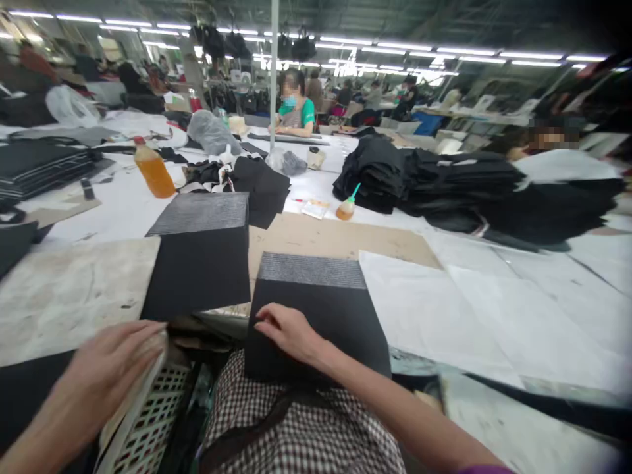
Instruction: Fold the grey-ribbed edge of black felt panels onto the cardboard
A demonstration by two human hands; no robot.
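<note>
My left hand (111,368) lies over the cloth-covered rim of a white plastic basket (153,411) at lower left. Its fingers are stretched out together, slightly blurred, and the thumb is hidden. With fingers loosely bent and apart, my right hand (291,334) rests on a black fabric panel (330,316). This panel hangs from the table edge toward my lap and has a shiny grey ribbed band along its far end. Left of it, a similar black panel (200,270) with such a band lies on the table.
Brown cardboard (340,237) lies ahead, with a small glue bottle (345,209) behind. An orange-liquid bottle (154,170) stands left. Black fabric piles (444,178) fill the back right; stacked black panels (44,168) sit far left. A masked person (296,112) works across the table.
</note>
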